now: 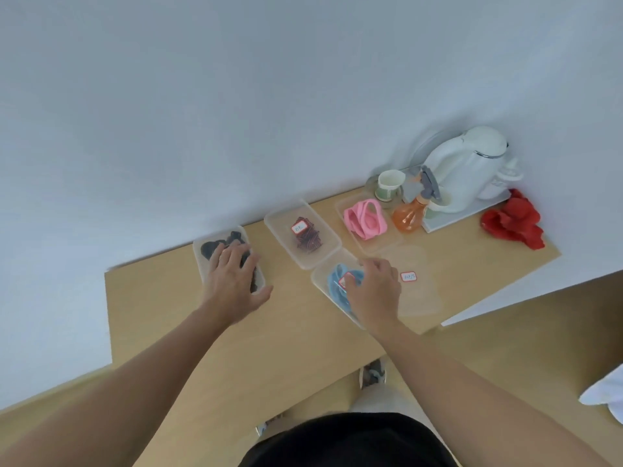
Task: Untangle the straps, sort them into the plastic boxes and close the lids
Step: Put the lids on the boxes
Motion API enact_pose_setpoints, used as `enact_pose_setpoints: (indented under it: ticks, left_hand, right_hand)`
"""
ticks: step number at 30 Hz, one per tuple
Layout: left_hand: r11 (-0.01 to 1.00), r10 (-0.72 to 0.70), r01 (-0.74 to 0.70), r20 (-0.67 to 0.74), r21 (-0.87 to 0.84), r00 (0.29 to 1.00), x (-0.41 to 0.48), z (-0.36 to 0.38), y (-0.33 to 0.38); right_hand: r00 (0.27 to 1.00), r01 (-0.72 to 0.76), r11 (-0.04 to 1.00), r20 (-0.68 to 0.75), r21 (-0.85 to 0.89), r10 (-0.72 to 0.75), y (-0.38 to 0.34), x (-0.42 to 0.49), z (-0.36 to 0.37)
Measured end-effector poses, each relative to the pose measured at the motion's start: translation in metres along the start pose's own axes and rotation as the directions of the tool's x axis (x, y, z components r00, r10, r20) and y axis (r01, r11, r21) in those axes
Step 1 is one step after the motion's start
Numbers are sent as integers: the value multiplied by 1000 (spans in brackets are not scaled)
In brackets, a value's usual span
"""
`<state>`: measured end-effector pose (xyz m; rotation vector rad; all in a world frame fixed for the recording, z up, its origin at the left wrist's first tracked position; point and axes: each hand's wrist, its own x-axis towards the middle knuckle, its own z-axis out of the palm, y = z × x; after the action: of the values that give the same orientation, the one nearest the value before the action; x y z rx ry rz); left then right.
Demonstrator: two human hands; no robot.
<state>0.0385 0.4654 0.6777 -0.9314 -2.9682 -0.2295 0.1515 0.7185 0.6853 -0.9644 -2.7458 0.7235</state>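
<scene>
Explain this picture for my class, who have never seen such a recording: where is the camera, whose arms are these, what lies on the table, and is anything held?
No machine here: the grips are a person's two bare hands, filmed by one head-worn camera looking down. On the wooden table stand four clear plastic boxes, holding black straps, dark red straps, pink straps and blue straps. The left hand lies flat on the black straps' box. The right hand curls over the blue straps' box; whether it holds anything is unclear. A loose lid lies beside it. Behind stand a kettle, cup, orange spray bottle and red cloth.
</scene>
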Motion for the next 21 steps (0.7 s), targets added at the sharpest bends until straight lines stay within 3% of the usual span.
enact_pose_setpoints:
  ticks: [2, 6, 11, 14, 21]
  left_hand:
    - [997, -23, 11, -146, -78, 989, 1, 1, 35]
    - [998, -20, 22, 29, -66, 999, 36, -2, 106]
    - [989, -104, 74, 242, 128, 965, 62, 14, 126]
    - [979, -187, 166, 205, 116, 961, 51, 20, 113]
    - [960, -259, 238, 138, 151, 956, 28, 14, 87]
  right_hand:
    - [988, -17, 993, 152, -115, 34, 21, 19, -6]
    - [910, 156, 976, 406, -151, -83, 49, 38, -4]
    - [827, 388, 904, 501, -181, -255, 67, 39, -12]
    - [749, 451, 881, 598, -146, -285, 73, 38, -17]
    - [725, 427, 903, 617, -52, -307, 57, 43, -8]
